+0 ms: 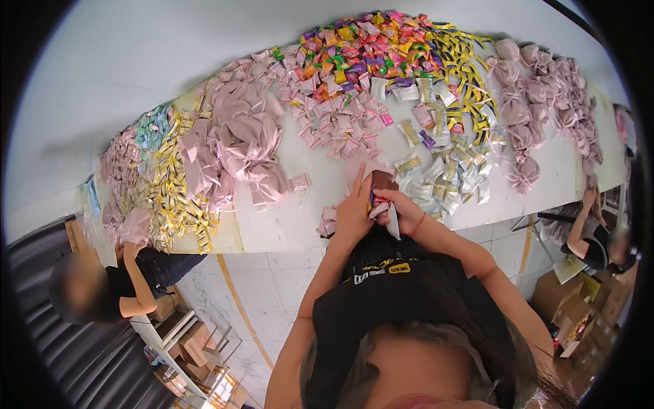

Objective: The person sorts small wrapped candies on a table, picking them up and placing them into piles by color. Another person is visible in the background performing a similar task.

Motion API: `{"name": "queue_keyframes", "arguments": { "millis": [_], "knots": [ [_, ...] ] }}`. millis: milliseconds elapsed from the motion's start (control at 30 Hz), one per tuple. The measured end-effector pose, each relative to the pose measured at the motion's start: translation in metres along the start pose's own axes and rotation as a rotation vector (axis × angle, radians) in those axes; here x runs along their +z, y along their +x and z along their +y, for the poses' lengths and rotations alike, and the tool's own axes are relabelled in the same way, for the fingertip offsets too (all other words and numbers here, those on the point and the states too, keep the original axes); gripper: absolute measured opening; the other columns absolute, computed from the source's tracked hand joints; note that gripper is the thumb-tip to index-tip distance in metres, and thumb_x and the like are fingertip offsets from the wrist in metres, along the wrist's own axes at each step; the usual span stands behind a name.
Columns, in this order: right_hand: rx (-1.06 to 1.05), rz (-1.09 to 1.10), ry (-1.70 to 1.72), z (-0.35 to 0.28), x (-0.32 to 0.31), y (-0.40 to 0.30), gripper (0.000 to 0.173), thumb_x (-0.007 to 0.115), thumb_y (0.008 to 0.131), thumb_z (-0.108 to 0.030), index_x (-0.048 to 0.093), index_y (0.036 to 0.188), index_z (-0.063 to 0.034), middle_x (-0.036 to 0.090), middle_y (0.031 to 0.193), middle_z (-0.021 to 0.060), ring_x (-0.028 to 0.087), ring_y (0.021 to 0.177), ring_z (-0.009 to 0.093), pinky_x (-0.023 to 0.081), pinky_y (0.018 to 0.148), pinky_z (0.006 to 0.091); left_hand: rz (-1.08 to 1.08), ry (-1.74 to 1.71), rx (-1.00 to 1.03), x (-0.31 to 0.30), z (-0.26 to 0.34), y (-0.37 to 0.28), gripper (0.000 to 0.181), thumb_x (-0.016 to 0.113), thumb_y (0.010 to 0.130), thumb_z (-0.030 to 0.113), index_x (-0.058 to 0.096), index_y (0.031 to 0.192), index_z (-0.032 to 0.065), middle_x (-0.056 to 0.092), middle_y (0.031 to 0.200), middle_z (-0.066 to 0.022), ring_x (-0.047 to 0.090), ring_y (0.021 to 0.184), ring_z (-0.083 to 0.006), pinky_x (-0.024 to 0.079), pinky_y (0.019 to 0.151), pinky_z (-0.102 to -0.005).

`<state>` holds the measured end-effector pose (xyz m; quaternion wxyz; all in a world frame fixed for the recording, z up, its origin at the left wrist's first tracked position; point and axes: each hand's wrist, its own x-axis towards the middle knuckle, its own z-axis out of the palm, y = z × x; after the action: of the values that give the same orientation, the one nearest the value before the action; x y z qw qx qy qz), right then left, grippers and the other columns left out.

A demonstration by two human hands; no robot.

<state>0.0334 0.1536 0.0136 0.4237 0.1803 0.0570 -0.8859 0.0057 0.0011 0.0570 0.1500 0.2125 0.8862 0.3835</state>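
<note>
Close before my body, my left hand [355, 212] holds a pink fabric pouch [357, 166] with its fingers stretched along the near side. A flat brown piece [383, 181] shows between my hands at the pouch; whether it is a packet or a lining I cannot tell. My right hand [406, 209] grips several small wrapped packets, a white one [392, 222] hanging down from its fingers. Left of my wrist lie a few pink sachets [328, 222]. White and clear packets [439, 176] lie scattered just beyond my right hand.
On the white table [265, 220] are a heap of multicoloured wrapped sweets [373, 46], yellow strip packets [467, 92], pink sachets [337, 120], unfilled-looking pink pouches [240, 138] and tied pouches [521, 128]. Co-workers handle pouches at left [135, 296] and right [587, 240]. Cardboard boxes [567, 301] stand lower right.
</note>
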Motion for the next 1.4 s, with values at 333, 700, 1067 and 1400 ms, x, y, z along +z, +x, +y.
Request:
{"name": "queue_keyframes", "arguments": {
  "millis": [333,700,1067,1400],
  "knots": [
    [-0.322,0.413,-0.168,0.004,0.032,-0.017,0.025,0.044,0.088,-0.018,0.054,0.109,-0.008,0.056,0.108,0.0069,0.054,0.096,0.018,0.042,0.084,0.0328,-0.071,-0.059,-0.101,0.006,-0.015,-0.015,0.072,0.049,0.064,-0.008,0.034,0.132,0.0117,0.026,0.143,-0.0052,0.055,0.095,-0.0348,0.048,0.069,-0.0392],
    [-0.531,0.461,-2.091,-0.054,-0.044,0.026,0.012,0.048,0.083,-0.01,0.052,0.093,-0.0037,0.057,0.078,0.0173,0.056,0.067,0.033,0.045,0.063,0.0369,0.028,-0.771,-0.297,0.0,-0.097,-0.011,0.044,0.049,0.083,0.007,0.043,0.126,0.0091,0.057,0.105,-0.0045,0.05,0.055,-0.0099,0.041,0.05,-0.0226],
    [-0.476,0.573,-1.7,-0.054,-0.066,0.023,0.015,0.045,0.088,-0.015,0.048,0.084,-0.0009,0.055,0.069,0.0127,0.056,0.061,0.023,0.045,0.058,0.0337,-0.169,-1.234,-0.546,0.032,-0.15,-0.008,0.051,0.052,0.082,0.028,0.041,0.127,0.0069,0.056,0.084,-0.0052,0.05,0.057,-0.009,0.042,0.053,-0.0235],
    [-0.433,0.69,-1.333,-0.07,-0.094,0.025,0.024,0.048,0.089,-0.022,0.051,0.075,-0.0023,0.05,0.062,0.0002,0.05,0.057,0.008,0.042,0.052,0.0224,-0.222,-0.921,-0.782,0.044,-0.158,0.02,0.025,0.061,0.081,0.029,0.057,0.091,0.0068,0.055,0.065,0.0,0.043,0.046,-0.0084,0.037,0.045,-0.0229]
  ]
}}
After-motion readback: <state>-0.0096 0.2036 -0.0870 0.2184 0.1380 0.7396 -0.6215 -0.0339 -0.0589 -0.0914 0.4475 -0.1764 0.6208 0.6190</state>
